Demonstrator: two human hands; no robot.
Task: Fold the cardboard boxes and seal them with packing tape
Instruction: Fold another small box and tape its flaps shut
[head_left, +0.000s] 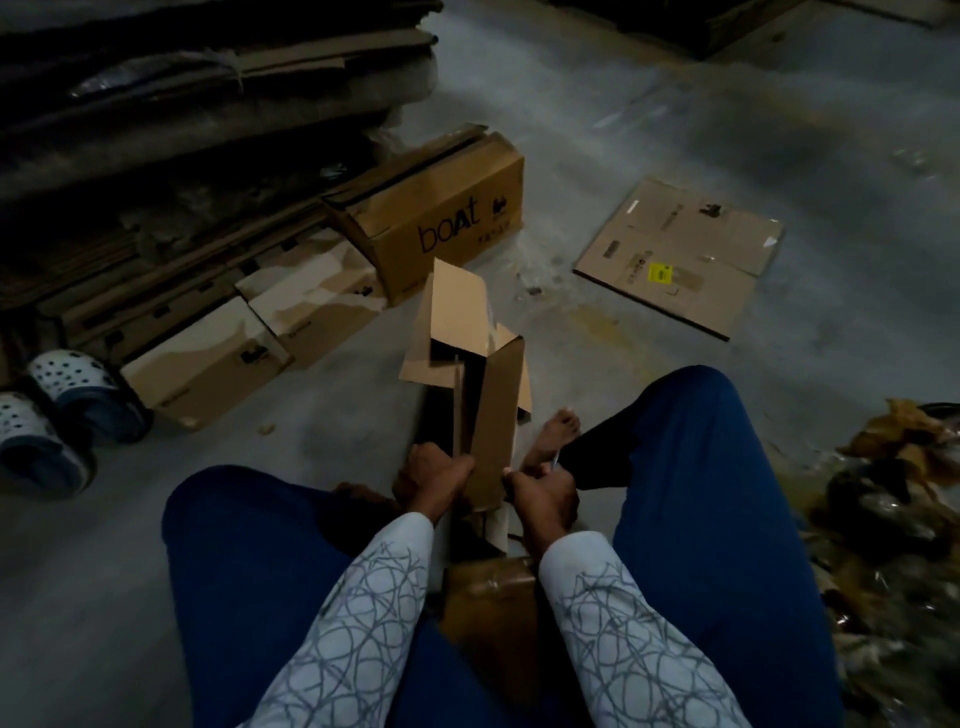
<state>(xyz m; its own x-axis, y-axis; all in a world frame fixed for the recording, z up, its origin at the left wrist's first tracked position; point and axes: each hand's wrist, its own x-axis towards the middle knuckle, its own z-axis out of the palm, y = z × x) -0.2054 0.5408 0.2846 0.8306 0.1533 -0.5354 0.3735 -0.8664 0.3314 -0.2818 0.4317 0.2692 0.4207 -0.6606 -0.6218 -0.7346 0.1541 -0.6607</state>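
A long narrow cardboard box (496, 410) lies on the floor between my knees, its far flaps (457, 312) standing open. My left hand (434, 475) grips the box's near left edge with curled fingers. My right hand (543, 491) grips the near right edge and seems to hold a thin pale object, too small to name. A brown roll of packing tape (491, 597) sits in my lap between my forearms, partly hidden by my sleeves.
A sealed box marked "boAt" (441, 218) and two taped boxes (260, 338) lie at the left front. A flattened carton (680, 254) lies on the floor to the right. Stacked cardboard (182, 130) fills the upper left, sandals (57, 405) the left, crumpled scraps (893, 493) the right.
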